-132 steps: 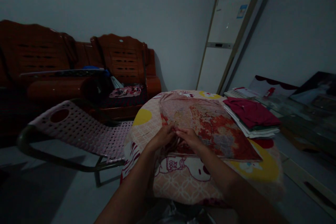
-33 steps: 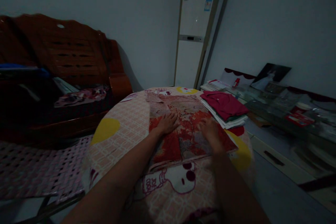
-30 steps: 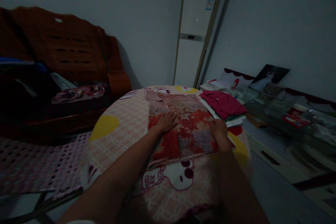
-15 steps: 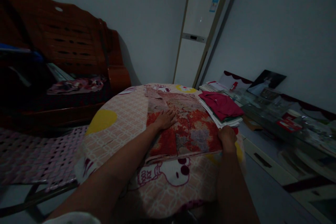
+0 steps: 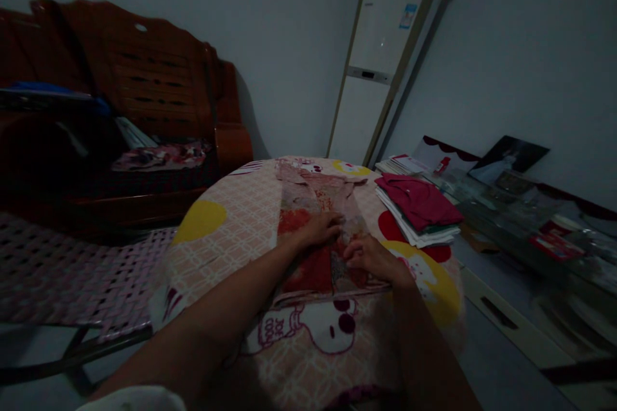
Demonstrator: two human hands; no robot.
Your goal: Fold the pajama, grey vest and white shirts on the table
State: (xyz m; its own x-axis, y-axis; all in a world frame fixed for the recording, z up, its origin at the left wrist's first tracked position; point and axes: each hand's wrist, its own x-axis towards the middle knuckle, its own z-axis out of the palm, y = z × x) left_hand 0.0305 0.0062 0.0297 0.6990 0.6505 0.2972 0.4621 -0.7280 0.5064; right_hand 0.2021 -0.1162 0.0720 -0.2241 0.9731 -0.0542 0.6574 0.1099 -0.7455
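- The red patterned garment (image 5: pixel 313 231) lies folded into a narrow strip on the round table's cartoon-print cloth (image 5: pixel 222 231).
- The left hand (image 5: pixel 322 229) rests flat, fingers spread, on its middle.
- The right hand (image 5: pixel 369 257), just beside, pinches the garment's folded-over right edge.
- A stack of folded clothes (image 5: pixel 419 209) sits to the right, apart.

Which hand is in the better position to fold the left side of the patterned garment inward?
Probably the left hand: it lies flat near the patterned garment's left edge; the right hand rests on the folded right side.

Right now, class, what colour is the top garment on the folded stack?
Dark red garment, seen in the head view.
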